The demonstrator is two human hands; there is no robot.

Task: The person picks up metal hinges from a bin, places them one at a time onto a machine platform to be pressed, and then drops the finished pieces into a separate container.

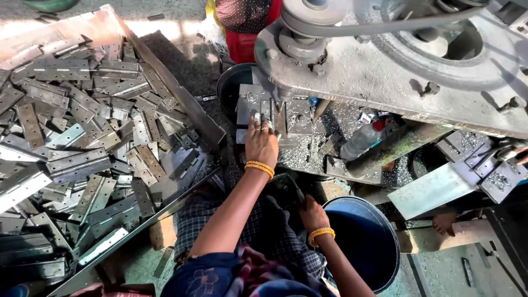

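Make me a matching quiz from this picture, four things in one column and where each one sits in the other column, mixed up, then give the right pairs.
Things:
1. pile of metal hinges
2. blue bucket
3. plastic bottle
4. left hand

Places:
A. beside the right hand, lower right
B. lying among metal shavings under the machine
C. in the big tray on the left
D. reaching onto the metal block at the machine

Pairs: 1-C, 2-A, 3-B, 4-D
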